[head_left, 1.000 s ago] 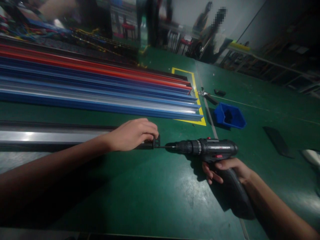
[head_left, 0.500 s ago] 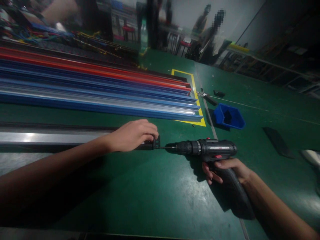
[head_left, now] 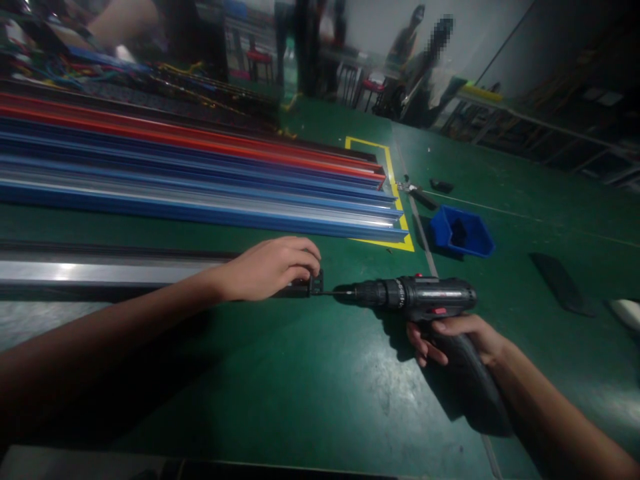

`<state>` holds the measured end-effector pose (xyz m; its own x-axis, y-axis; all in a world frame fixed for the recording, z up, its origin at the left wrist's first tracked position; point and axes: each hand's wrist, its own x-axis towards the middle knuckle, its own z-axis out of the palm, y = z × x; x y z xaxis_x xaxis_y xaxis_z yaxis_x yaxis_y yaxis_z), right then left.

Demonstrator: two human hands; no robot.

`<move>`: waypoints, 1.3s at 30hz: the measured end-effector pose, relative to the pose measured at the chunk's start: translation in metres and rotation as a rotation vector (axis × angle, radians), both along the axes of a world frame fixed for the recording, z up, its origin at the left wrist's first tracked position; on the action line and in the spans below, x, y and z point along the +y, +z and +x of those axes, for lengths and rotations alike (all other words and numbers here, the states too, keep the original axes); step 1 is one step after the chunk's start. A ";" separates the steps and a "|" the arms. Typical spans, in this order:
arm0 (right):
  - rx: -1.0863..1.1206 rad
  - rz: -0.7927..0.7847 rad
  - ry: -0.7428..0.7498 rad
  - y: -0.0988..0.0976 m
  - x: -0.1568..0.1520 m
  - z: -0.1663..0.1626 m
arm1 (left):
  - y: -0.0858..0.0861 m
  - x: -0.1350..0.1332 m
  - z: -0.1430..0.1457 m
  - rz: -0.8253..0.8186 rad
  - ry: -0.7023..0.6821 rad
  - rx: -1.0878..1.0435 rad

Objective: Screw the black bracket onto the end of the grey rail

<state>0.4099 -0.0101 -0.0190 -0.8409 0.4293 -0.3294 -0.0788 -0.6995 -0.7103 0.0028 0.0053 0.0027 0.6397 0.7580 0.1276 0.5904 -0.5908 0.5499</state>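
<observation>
My right hand (head_left: 465, 337) is wrapped round the handle of a black cordless drill (head_left: 435, 297) with red buttons. Its long thin bit points left and meets a small black end cap (head_left: 317, 283). That cap sits at the right end of a black and silver metal rail (head_left: 125, 267), which lies along the green table. From above, my left hand (head_left: 275, 267) closes over the rail's end, fingertips against the cap. The fingers hide part of the join, and whether a screw is at the bit's tip cannot be made out.
Several blue rails (head_left: 250, 210) and a red rail (head_left: 225, 137) lie behind, ending inside a yellow tape outline (head_left: 400, 200). At right are a blue bin (head_left: 465, 233) with dark pieces inside, pliers (head_left: 417, 193) and a flat black object (head_left: 560, 283). A person's arm (head_left: 125, 27) shows at far left.
Both hands, the drill and the rail keep the same places relative to one another. The whole view has shifted very slightly.
</observation>
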 end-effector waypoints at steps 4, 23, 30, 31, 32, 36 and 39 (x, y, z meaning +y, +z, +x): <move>0.005 -0.010 -0.002 0.000 0.000 0.001 | -0.001 0.001 0.000 0.004 -0.012 -0.006; -0.028 0.041 0.020 -0.001 0.001 0.004 | 0.002 0.000 0.001 -0.063 0.025 0.005; -0.003 0.011 0.018 0.000 0.000 0.002 | 0.001 0.000 0.000 -0.070 0.020 0.002; 0.001 0.010 0.023 0.000 0.000 0.002 | 0.001 0.000 0.000 -0.072 0.018 0.002; 0.003 0.009 0.026 0.000 0.000 0.002 | 0.000 0.000 0.000 -0.073 0.016 0.002; -0.004 -0.003 0.031 0.001 0.000 0.003 | -0.002 0.001 -0.001 -0.065 0.019 0.003; 0.007 -0.001 0.033 0.000 0.001 0.003 | -0.003 0.001 -0.001 -0.059 0.022 0.004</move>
<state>0.4133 -0.0094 -0.0190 -0.8570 0.4005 -0.3243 -0.0602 -0.7027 -0.7089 0.0015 0.0068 -0.0007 0.6232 0.7780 0.0798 0.6049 -0.5442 0.5813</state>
